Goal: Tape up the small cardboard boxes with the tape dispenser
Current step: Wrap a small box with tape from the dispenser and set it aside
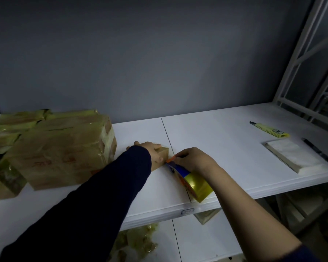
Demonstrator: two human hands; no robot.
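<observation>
A small brown cardboard box (162,155) stands on the white shelf (225,148) near its middle seam. My left hand (152,150) lies over the box's top, fingers curled round its far edge, the dark sleeve hiding its near left side. My right hand (194,159) grips the tape dispenser (189,177), an orange and blue frame carrying a roll of yellowish clear tape. The dispenser's orange front end touches the box's right side. Most of the dispenser's handle is hidden under my palm.
A stack of taped brown boxes (61,148) fills the shelf's left end. At the right lie a yellow utility knife (269,130), a white notepad (293,155) and a black pen (319,151). More taped boxes (138,241) sit on the lower shelf. A white metal frame (299,59) rises at the right.
</observation>
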